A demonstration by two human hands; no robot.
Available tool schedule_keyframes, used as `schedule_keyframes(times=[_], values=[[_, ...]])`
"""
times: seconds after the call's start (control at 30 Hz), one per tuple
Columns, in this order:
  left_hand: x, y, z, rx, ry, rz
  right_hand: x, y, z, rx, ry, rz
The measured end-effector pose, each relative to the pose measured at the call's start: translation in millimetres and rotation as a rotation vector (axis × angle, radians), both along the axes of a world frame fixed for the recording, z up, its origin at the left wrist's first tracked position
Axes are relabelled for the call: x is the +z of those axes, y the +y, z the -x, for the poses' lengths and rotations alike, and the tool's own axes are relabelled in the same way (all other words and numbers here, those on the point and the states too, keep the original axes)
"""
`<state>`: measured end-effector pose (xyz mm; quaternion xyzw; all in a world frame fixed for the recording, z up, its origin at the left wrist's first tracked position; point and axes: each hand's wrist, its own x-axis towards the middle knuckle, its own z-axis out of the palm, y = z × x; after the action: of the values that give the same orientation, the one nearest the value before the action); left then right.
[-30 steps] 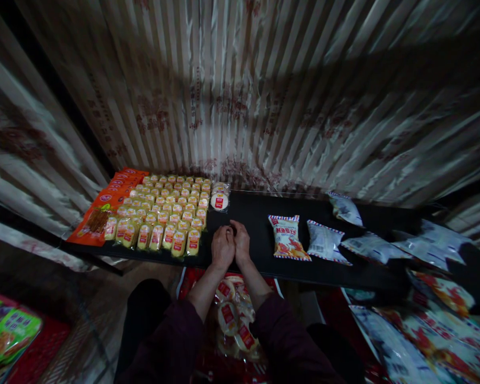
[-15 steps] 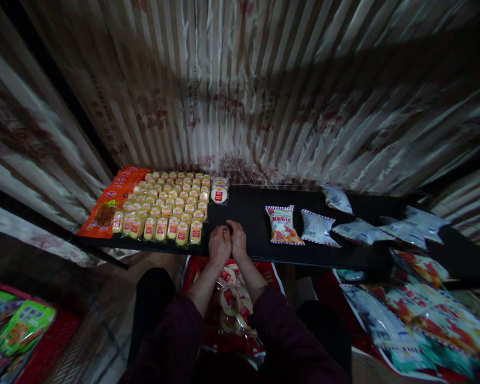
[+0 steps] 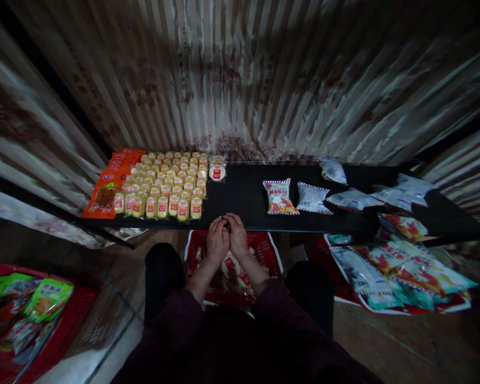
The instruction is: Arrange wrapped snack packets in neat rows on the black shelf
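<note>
My left hand (image 3: 218, 239) and my right hand (image 3: 237, 234) are side by side at the front edge of a black shelf (image 3: 240, 200). Their fingers curl inward and meet at the tips, and what lies between them, if anything, is hidden. Below my forearms, between my knees, sits a red basket (image 3: 278, 255) with round, pale packaged biscuits (image 3: 229, 264) in it. Similar wrapped round biscuits (image 3: 217, 169) lie at the back of the shelf, right beside rows of small yellow wrapped cakes (image 3: 164, 184).
Orange packets (image 3: 114, 178) lie at the shelf's left end. A red and white snack bag (image 3: 280, 197) and several silvery snack bags (image 3: 314, 198) lie to the right. Filled baskets stand at lower left (image 3: 74, 320) and lower right (image 3: 368, 306). A striped curtain (image 3: 232, 80) hangs behind.
The view has tipped downward, so the shelf sits higher in the picture and more of the baskets shows. My hands stay together at the shelf's front edge, slightly nearer to me.
</note>
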<state>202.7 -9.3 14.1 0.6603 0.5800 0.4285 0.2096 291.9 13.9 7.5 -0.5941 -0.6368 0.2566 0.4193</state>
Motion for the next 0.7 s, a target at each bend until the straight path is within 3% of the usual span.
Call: schedule_keyframes(times=[0.17,0.37,0.53,0.7], values=[[-10.1,-31.0,-1.8,-0.019,0.020,0.027,-17.8,-28.6,-6.3,0.079,0.035,-0.046],[-27.0,-50.0,-9.7,-0.015,0.023,0.284,-35.9,-52.6,-13.1,0.124,0.038,-0.027],[-38.7,-49.0,-10.3,0.001,-0.055,0.492,-38.8,-61.1,-14.2,0.199,-0.118,0.027],[-67.0,-55.7,-8.9,0.069,-0.188,0.765,-69.3,-78.5,-20.3,0.162,-0.386,0.205]])
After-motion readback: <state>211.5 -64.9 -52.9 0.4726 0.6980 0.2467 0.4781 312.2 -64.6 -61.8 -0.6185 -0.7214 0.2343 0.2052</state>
